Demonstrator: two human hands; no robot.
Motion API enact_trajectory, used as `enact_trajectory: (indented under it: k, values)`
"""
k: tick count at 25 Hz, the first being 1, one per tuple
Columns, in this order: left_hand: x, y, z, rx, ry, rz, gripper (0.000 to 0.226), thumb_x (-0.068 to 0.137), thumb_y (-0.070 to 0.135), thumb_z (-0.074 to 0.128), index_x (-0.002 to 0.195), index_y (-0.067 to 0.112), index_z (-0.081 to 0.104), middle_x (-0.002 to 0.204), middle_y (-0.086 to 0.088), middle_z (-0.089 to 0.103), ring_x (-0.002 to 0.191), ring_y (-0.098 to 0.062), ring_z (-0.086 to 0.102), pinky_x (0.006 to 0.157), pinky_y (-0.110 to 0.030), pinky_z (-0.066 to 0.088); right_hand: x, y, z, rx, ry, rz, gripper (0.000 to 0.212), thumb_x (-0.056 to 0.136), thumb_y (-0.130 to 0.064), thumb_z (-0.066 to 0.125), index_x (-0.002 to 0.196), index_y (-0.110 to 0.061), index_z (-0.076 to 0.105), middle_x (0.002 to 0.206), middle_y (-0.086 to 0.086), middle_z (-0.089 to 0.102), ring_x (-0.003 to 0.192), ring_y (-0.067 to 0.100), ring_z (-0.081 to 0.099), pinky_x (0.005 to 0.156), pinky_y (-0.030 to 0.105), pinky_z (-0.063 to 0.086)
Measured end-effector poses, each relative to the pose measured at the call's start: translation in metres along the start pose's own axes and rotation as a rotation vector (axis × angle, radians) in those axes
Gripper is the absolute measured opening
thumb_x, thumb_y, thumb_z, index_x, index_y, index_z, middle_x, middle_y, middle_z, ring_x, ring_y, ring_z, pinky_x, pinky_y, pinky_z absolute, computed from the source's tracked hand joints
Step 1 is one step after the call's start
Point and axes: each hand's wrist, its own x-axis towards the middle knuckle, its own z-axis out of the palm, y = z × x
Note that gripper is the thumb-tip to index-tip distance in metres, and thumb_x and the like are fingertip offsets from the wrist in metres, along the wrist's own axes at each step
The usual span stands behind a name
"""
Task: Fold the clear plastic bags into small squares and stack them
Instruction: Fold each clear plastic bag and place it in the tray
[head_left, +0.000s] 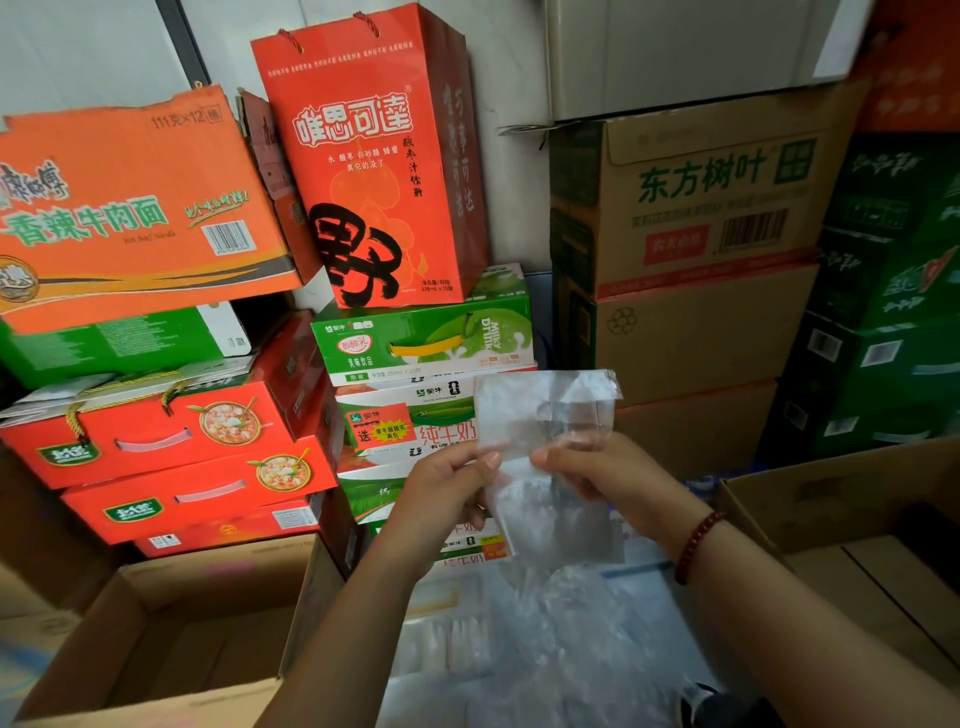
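both left hand (452, 480) and right hand (587, 465) pinch one clear plastic bag (545, 415).

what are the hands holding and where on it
A clear plastic bag, pinched mid-height by both: left hand at its left edge, right hand toward its right side.

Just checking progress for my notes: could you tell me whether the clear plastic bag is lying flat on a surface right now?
No, the clear plastic bag is held up in the air, pinched between the left hand and the right hand.
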Motion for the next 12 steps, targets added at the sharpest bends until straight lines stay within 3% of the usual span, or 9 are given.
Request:
enact_trajectory:
  k: [1,4,5,7,10,12]
  values:
    - [0.0,0.0,0.0,-0.062,-0.022,-0.021,0.02,0.092,0.01,0.054,0.102,0.016,0.07,0.068,-0.002,0.064,0.051,-0.01,0.053,0.047,-0.021,0.039,0.0,-0.002,0.0,0.002,0.0,-0.008,0.026,0.076,-0.022,0.077,0.067,-0.005,0.06,0.052,-0.002,0.051,0.049,0.009,0.043,0.05,0.018,0.037]
    - [0.001,0.0,0.0,-0.194,-0.075,-0.052,0.023,0.079,0.017,0.06,0.099,0.011,0.071,0.083,-0.009,0.069,0.067,-0.015,0.062,0.062,-0.03,0.046,-0.001,-0.003,0.001,0.019,-0.017,-0.046,0.072,0.059,-0.041,0.082,0.098,0.015,0.058,0.081,0.019,0.058,0.072,0.026,0.051,0.069,0.034,0.042]
    - [0.001,0.0,0.0,-0.223,-0.082,-0.046,0.025,0.077,0.016,0.06,0.099,0.008,0.07,0.086,-0.01,0.07,0.07,-0.016,0.065,0.063,-0.029,0.051,-0.002,-0.004,0.001,0.026,-0.023,-0.053,0.073,0.062,-0.039,0.082,0.103,0.015,0.057,0.085,0.02,0.057,0.074,0.026,0.05,0.069,0.034,0.041]
    - [0.001,0.003,0.002,-0.287,-0.074,-0.02,0.023,0.079,0.007,0.056,0.098,0.001,0.068,0.086,-0.01,0.073,0.073,-0.017,0.068,0.063,-0.026,0.056,-0.002,-0.005,-0.003,0.046,-0.057,-0.059,0.055,0.071,-0.031,0.079,0.102,0.01,0.062,0.082,0.017,0.055,0.069,0.024,0.048,0.065,0.031,0.041]
    - [0.0,0.01,0.003,-0.415,0.015,0.008,0.026,0.09,-0.001,0.036,0.09,-0.005,0.063,0.08,-0.01,0.074,0.07,-0.017,0.069,0.064,-0.025,0.057,-0.002,-0.009,-0.01,0.137,-0.127,-0.041,0.029,0.071,-0.023,0.072,0.097,-0.01,0.069,0.085,0.006,0.067,0.075,0.016,0.062,0.073,0.029,0.052]
    - [0.0,0.014,0.002,-0.493,0.093,0.05,0.03,0.095,0.003,0.033,0.086,-0.002,0.06,0.072,-0.008,0.073,0.065,-0.014,0.069,0.06,-0.022,0.056,-0.003,-0.012,-0.018,0.127,-0.135,-0.057,0.015,0.081,-0.012,0.065,0.096,-0.015,0.069,0.08,-0.001,0.07,0.071,0.008,0.064,0.062,0.02,0.052]
